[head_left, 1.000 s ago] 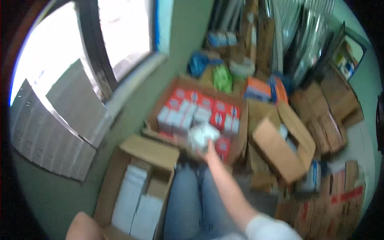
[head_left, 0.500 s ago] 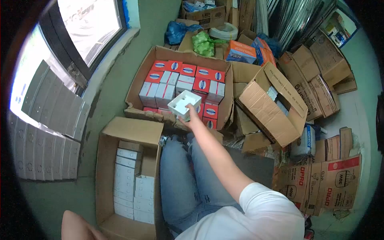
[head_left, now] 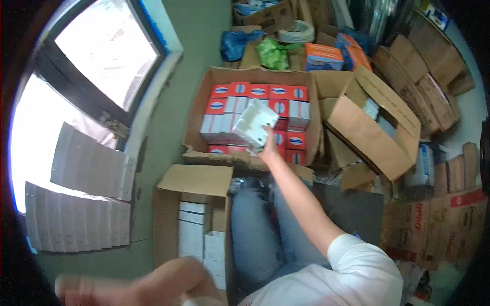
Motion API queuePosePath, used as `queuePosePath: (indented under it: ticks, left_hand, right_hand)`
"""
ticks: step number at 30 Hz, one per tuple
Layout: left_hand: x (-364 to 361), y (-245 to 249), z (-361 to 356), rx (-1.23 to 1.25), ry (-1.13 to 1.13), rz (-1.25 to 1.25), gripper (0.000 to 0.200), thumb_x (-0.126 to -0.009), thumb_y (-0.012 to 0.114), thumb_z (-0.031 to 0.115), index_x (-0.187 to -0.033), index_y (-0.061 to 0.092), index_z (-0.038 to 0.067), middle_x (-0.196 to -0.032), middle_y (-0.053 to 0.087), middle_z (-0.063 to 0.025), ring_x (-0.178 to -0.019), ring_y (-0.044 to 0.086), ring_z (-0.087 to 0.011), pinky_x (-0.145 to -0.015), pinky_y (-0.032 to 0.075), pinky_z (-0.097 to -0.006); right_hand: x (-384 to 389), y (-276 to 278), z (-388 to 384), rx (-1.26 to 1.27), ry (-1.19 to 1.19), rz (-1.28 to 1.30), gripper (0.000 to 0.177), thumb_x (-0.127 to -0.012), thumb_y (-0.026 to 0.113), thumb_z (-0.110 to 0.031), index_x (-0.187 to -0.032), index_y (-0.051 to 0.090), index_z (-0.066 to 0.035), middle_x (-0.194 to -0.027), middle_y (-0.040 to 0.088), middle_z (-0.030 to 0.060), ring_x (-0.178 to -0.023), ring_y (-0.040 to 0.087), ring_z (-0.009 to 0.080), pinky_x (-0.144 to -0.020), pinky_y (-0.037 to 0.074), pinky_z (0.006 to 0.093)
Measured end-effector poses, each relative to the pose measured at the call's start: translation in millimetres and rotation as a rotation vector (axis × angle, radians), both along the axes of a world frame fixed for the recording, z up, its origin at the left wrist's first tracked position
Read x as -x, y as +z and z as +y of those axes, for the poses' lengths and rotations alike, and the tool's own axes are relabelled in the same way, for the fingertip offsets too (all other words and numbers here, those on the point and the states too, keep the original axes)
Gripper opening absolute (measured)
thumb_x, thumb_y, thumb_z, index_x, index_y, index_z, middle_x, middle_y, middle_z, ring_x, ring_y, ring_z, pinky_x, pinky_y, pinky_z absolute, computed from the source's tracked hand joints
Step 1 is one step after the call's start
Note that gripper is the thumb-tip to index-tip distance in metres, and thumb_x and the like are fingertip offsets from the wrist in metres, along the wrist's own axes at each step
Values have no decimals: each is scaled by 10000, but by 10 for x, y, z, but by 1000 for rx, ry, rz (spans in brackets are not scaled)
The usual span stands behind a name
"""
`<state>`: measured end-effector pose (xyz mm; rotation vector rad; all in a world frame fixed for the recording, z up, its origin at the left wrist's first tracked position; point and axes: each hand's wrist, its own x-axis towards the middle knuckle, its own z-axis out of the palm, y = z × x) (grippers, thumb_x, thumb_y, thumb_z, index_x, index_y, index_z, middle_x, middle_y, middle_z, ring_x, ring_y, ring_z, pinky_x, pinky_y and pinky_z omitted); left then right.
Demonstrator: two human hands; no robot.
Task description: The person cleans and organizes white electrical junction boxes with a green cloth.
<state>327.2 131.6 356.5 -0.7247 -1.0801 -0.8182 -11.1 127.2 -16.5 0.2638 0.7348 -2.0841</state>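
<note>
your right hand [head_left: 269, 147] is partly closed, gripping by its near edge a shallow, square-looking white plastic box [head_left: 252, 128] with small holes, its hollow side turned up toward you. the box is over a wide, open brown cardboard carton [head_left: 197, 120]; you cannot tell whether it touches what lies beneath. your left hand [head_left: 94, 291] is a blur at the lower left, so how far open it is, or whether it has hold of anything, cannot be told; your left forearm crosses in front of a narrower, open brown cardboard carton [head_left: 200, 177].

the wide carton holds rows of small red-and-white cardboard boxes [head_left: 279, 107]. the narrower one, beside your blue denim-clad legs [head_left: 255, 229], holds stacked white boxes [head_left: 190, 230].

just right of the wide carton, a tilted brown cardboard carton [head_left: 370, 135] stands with its flaps open. behind the wide one lie a crumpled light-green plastic bag [head_left: 273, 53], a crumpled blue plastic bag [head_left: 236, 46] and an orange-and-blue cardboard box [head_left: 324, 56]. far left, grey ridged sheets [head_left: 76, 222] stand by a dark-framed window [head_left: 109, 51].
</note>
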Motion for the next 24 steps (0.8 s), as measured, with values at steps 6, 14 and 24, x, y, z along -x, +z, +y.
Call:
queuePosePath:
  ticks: [6, 14, 24]
  left_hand:
    - [1961, -1816, -907, -348, 611, -1374, 303, -840, 530, 69, -1114, 648, 19, -1013, 670, -136, -951, 643, -240, -856, 500, -359]
    - [3171, -3327, -748, -364, 248, -1316, 460, -785, 644, 48, -1215, 502, -32, -1161, 552, -176, -1077, 548, -325, -892, 437, -374]
    - [3348, -3512, -815, -829, 146, -1108, 278, -789, 629, 12, -1053, 564, -43, -1008, 641, -109, -953, 601, -181, -841, 465, -300]
  right_hand:
    - [229, 607, -20, 345, 135, 16, 538, -830, 559, -412, -1271, 489, -113, -1154, 608, 88, -1010, 613, 262, -795, 522, 454]
    - [661, 710, -34, 145, -120, 302, 562, -890, 620, -436, -1311, 484, -89, -1210, 588, 55, -1110, 568, 209, -946, 448, 383]
    - [762, 623, 16, 77, 139, 333, 652, -888, 589, -524, -1373, 428, -120, -1288, 533, 49, -1170, 535, 201, -958, 449, 410]
